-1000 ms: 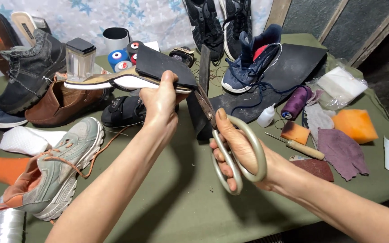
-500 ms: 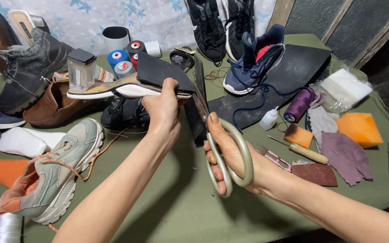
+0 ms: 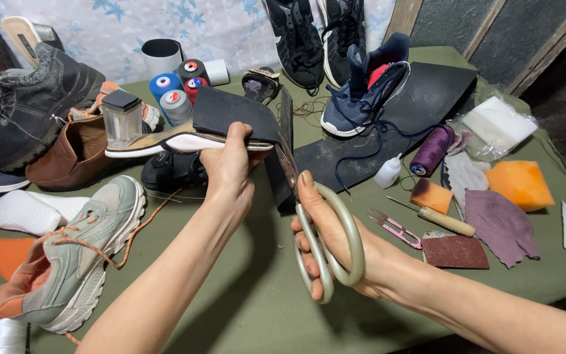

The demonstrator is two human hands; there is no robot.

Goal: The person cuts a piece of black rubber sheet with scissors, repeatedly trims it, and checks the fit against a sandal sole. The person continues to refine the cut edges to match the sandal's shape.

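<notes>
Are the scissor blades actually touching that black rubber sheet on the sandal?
Touching: the head view shows the scissors blades closed over the edge of the black sheet held by the left hand.

Thread spools (image 3: 177, 92) behind the sole (image 3: 191, 134), scissors (image 3: 319, 229) right.

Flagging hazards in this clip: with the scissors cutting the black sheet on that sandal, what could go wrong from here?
1. The left hand grips the heeled sandal right beside the blades of the scissors; a slip could nick its fingers.
2. The black rubber sheet looks thick, so the right hand may veer off line.
</notes>
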